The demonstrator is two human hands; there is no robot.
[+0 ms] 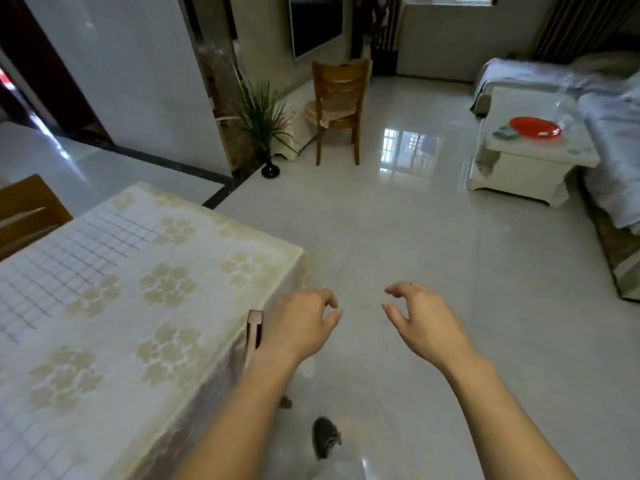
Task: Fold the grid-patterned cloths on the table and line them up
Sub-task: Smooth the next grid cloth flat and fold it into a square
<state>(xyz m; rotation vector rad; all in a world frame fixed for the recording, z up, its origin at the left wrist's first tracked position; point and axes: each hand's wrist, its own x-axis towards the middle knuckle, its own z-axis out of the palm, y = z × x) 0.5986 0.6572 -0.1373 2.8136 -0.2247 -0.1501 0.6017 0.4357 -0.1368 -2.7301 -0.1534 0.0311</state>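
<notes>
Both empty, the left hand (301, 322) and right hand (422, 317) hover loosely curled over the floor, right of the table (207, 244). Grid-patterned cloths (79, 258) lie flat at its left. Folding looks unstarted; the next move calls for reaching left.

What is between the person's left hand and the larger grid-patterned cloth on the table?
In the head view: what looks like a chair's top rail beside the left hand, then bare flowered tablecloth up to the larger grid-patterned cloth.
</notes>
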